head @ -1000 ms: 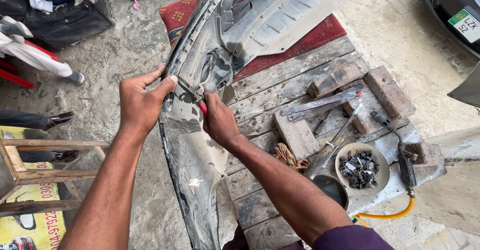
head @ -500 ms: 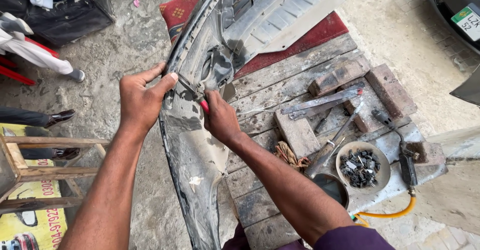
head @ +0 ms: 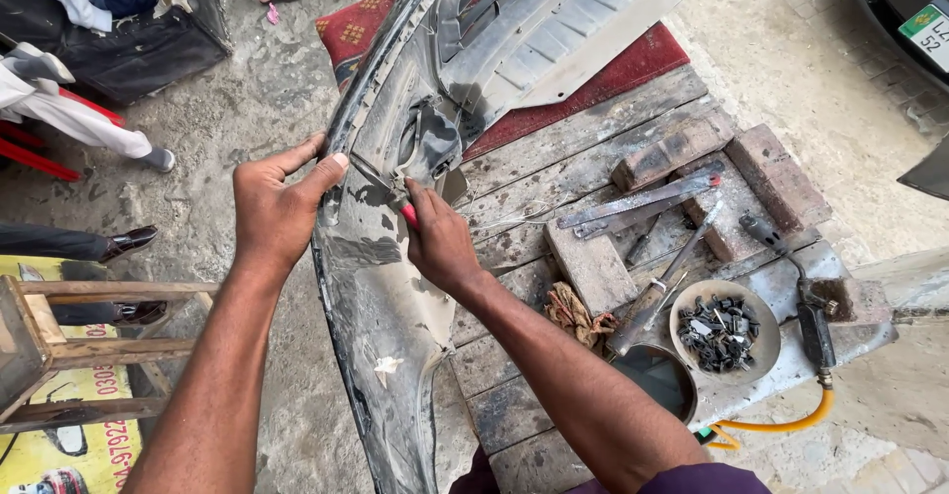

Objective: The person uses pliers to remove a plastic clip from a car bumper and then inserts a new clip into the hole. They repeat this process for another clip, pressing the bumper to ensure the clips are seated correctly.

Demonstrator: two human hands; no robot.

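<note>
Near edge: dark round bowl (head: 657, 380), then shallow dish of small metal bits (head: 722, 331) on the plank workbench (head: 554, 158). Right hand (head: 440, 242) clenched around a red-handled tool (head: 400, 207), tip against the grey car bumper (head: 395, 296) lying across the bench. Left hand (head: 272, 207) grips the bumper's edge, thumb on top. Farther: red mat (head: 633, 64).

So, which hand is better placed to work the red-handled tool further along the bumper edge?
Right. The right hand already holds the red-handled tool against the bumper, while the left hand steadies its edge.
</note>
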